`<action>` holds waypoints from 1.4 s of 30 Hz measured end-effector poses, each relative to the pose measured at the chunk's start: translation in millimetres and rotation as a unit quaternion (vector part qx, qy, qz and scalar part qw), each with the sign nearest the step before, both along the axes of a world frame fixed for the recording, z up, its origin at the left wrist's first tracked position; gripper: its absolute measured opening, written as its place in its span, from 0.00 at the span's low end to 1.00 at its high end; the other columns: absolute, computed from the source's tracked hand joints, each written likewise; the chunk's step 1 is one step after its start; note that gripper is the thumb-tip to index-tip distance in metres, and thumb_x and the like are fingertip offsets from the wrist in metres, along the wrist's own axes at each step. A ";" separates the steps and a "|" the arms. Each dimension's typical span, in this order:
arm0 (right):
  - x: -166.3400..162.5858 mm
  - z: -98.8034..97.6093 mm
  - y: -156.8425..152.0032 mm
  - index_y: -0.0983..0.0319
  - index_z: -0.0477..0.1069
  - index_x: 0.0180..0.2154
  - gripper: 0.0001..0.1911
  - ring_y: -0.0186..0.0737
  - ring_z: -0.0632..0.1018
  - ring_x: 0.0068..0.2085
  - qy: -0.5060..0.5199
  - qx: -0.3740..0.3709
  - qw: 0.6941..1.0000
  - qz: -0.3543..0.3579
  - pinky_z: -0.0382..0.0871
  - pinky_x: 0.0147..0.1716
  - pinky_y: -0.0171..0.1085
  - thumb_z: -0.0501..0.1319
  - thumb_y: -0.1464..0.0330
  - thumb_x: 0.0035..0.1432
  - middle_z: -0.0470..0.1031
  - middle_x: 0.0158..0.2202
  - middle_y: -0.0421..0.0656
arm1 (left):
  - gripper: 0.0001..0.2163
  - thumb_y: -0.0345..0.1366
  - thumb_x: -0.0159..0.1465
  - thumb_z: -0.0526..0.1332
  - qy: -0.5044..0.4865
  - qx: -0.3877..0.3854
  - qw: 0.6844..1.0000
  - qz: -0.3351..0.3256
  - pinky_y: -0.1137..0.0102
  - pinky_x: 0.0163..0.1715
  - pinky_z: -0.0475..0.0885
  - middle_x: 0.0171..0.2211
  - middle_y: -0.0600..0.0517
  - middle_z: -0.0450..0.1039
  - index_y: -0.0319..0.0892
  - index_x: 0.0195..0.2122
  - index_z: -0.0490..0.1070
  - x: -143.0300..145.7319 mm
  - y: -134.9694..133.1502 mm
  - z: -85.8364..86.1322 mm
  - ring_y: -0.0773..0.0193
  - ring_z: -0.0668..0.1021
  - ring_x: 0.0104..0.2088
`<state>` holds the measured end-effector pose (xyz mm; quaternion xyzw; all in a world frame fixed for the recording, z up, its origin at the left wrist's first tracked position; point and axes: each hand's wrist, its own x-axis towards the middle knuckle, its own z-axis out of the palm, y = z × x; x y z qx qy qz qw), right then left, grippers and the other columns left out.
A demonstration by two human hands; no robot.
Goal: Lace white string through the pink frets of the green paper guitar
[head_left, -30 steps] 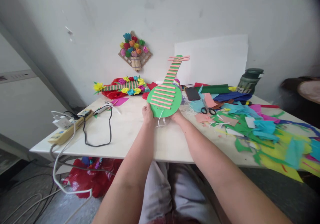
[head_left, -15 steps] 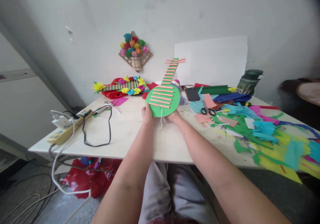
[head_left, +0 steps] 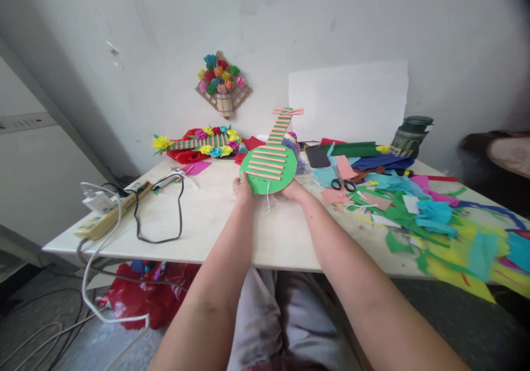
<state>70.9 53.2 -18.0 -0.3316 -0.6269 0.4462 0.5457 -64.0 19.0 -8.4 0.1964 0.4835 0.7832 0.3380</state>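
Head view shows you the pale worktop (head_left: 207,222) running from the left edge to the far right, with your two bare forearms reaching out over its near edge. A white board (head_left: 348,100) leans upright against the wall behind it. The right half of the worktop is buried under a loose heap of coloured paper scraps (head_left: 434,216), green, teal, yellow and pink. A red bag (head_left: 144,299) lies on the floor under the left half. At the middle, you hold the green guitar cutout (head_left: 269,167) tilted up off the worktop, its round body low, its neck rising toward the wall, and pink strips crossing both. Your left hand (head_left: 242,189) grips the body's lower left rim and your right hand (head_left: 293,190) grips its lower right rim; the fingers of both are closed on the edge, though most of them are hidden behind the cutout. A beige power strip (head_left: 110,213) sits at the worktop's left corner, with a black cable (head_left: 159,216) looping beside it. A flower plaque (head_left: 222,86) hangs on the wall above, and a flat flower piece (head_left: 201,142) lies on the worktop against the wall, left of the cutout. A dark green jar (head_left: 409,135) stands at the back right. A phone (head_left: 318,155) lies just right of the cutout, and scissors (head_left: 343,184) lie nearer you beside it. Thin white strings (head_left: 269,201) dangle from the cutout's bottom rim, between your hands.
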 end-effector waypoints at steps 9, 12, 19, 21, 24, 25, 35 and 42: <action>37.6 12.9 10.0 0.62 0.73 0.31 0.13 0.42 0.73 0.38 -0.037 0.020 0.934 -0.354 0.64 0.44 0.44 0.50 0.69 0.47 0.74 0.33 0.45 | 0.15 0.48 0.53 0.60 -0.001 0.007 1.000 0.011 0.73 0.25 0.64 0.22 0.57 0.60 0.42 0.27 0.59 -2.6 4.5 -4.8 0.68 0.69 0.26; 33.4 28.7 -7.3 0.62 0.73 0.37 0.14 0.44 0.70 0.44 -0.128 0.202 0.898 -0.369 0.60 0.47 0.44 0.53 0.67 0.50 0.71 0.43 0.49 | 0.15 0.47 0.53 0.61 0.009 0.008 1.000 0.018 0.73 0.26 0.64 0.22 0.57 0.60 0.42 0.27 0.59 -2.9 6.4 -6.7 0.69 0.69 0.26; 1.8 36.1 -43.8 0.56 0.76 0.36 0.12 0.46 0.65 0.46 -0.358 0.377 0.841 -0.150 0.54 0.46 0.45 0.61 0.60 0.49 0.71 0.46 0.44 | 0.13 0.46 0.56 0.58 0.032 0.010 0.999 0.012 0.73 0.25 0.65 0.23 0.57 0.62 0.42 0.28 0.58 -1.7 5.7 -6.9 0.70 0.69 0.23; -0.7 32.7 -42.7 0.55 0.76 0.33 0.09 0.46 0.65 0.46 -0.374 0.384 0.832 -0.142 0.54 0.45 0.45 0.61 0.60 0.49 0.71 0.46 0.42 | 0.13 0.46 0.56 0.58 0.029 0.014 0.999 0.015 0.73 0.25 0.66 0.22 0.57 0.63 0.42 0.29 0.58 -0.8 5.7 -6.2 0.70 0.69 0.22; -0.2 30.5 -38.4 0.54 0.76 0.31 0.06 0.45 0.64 0.46 -0.370 0.391 0.830 -0.147 0.53 0.45 0.45 0.61 0.62 0.51 0.71 0.45 0.40 | 0.15 0.46 0.53 0.60 0.017 0.037 0.999 0.004 0.73 0.24 0.66 0.21 0.57 0.64 0.41 0.29 0.60 2.0 4.1 -3.4 0.70 0.69 0.21; 0.2 30.6 -37.3 0.54 0.77 0.30 0.06 0.45 0.64 0.46 -0.367 0.391 0.831 -0.149 0.53 0.45 0.45 0.61 0.63 0.51 0.72 0.44 0.40 | 0.15 0.47 0.52 0.62 0.013 0.050 0.999 -0.010 0.73 0.24 0.67 0.22 0.56 0.65 0.41 0.29 0.61 3.1 2.8 -2.0 0.70 0.70 0.21; 4.7 34.4 -32.7 0.56 0.76 0.30 0.07 0.43 0.67 0.44 -0.275 0.338 0.882 -0.182 0.58 0.44 0.43 0.59 0.64 0.53 0.74 0.40 0.42 | 0.17 0.34 0.47 0.68 -0.043 0.108 0.947 -0.298 0.68 0.30 0.72 0.36 0.46 0.74 0.39 0.39 0.71 10.4 -18.3 9.0 0.62 0.76 0.31; 1.3 41.7 -34.5 0.57 0.75 0.26 0.07 0.41 0.71 0.42 -0.123 0.295 0.938 -0.138 0.62 0.45 0.43 0.61 0.63 0.51 0.76 0.33 0.42 | 0.18 0.37 0.51 0.66 -0.043 0.102 0.954 -0.280 0.65 0.29 0.73 0.38 0.47 0.73 0.44 0.44 0.68 14.0 -16.4 6.6 0.62 0.76 0.31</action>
